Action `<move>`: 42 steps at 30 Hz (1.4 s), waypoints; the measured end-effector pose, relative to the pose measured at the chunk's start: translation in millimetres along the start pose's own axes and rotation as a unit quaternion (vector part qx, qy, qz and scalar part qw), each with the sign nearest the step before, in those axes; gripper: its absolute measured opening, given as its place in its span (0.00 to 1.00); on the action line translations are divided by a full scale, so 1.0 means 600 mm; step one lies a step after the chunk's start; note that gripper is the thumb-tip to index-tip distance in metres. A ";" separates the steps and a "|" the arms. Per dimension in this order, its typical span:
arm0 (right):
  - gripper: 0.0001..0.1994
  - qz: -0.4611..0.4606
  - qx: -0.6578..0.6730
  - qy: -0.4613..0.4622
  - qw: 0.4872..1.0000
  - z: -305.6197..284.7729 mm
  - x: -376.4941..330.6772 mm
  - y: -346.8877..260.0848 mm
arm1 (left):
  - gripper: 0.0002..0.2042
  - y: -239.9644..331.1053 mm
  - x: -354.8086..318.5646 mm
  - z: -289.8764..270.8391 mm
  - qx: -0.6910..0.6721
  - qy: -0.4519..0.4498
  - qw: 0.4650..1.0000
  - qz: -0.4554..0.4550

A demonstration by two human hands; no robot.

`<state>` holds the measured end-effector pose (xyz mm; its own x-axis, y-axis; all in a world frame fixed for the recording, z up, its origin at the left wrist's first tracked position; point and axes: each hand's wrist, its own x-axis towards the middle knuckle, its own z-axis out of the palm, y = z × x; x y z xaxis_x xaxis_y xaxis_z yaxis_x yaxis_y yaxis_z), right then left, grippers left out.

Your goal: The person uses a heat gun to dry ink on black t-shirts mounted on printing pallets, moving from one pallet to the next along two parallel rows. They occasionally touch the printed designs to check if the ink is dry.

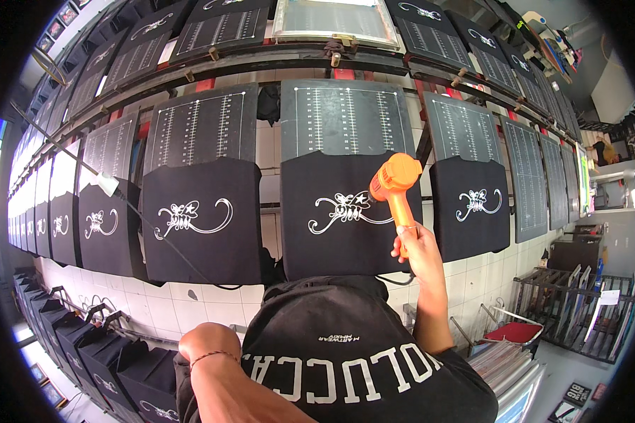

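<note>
My right hand [420, 254] is wrapped round the handle of an orange heat gun [400, 176]. Its nozzle points left and down, just over the right part of a white line print [346, 211]. That print is on a black T-shirt [353, 250] laid flat on a dark board [349, 116] with white ruled marks. From the handle's lower end a black cord runs toward my body. My left hand [208, 340], with a thin bracelet at the wrist, is low beside my waist, away from the boards. Its fingers are hidden.
Similar printed black shirts [190, 222] lie on boards to both sides and across the rail [226, 63]. A framed screen [335, 20] rests at the far side. A white socket [108, 183] hangs on a cable at left. A metal rack [578, 310] and red chair [515, 331] stand right.
</note>
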<state>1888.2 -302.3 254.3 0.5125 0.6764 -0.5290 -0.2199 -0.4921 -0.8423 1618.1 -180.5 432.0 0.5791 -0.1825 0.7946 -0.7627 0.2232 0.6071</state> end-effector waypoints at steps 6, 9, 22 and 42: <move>0.13 -0.025 0.010 -0.006 1.000 0.001 0.020 -0.002 | 0.06 -0.004 0.005 0.005 0.121 0.008 0.989 -0.079; 0.13 -0.006 0.044 -0.031 0.999 -0.007 0.024 0.000 | 0.07 -0.005 0.005 0.006 0.149 -0.010 0.983 -0.111; 0.15 0.014 -0.050 -0.179 0.982 0.008 0.004 -0.011 | 0.11 0.170 0.050 0.024 0.165 -0.272 0.935 -0.155; 0.15 -0.003 -0.092 -0.269 0.959 0.072 0.041 -0.039 | 0.10 0.188 0.055 0.009 0.206 -0.323 0.875 -0.297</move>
<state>1870.0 -250.3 256.5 0.0007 0.8403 -0.5422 -0.0421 -0.5417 -0.8395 1549.3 -166.6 526.6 0.7259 -0.6822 0.0874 -0.4986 -0.4344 0.7501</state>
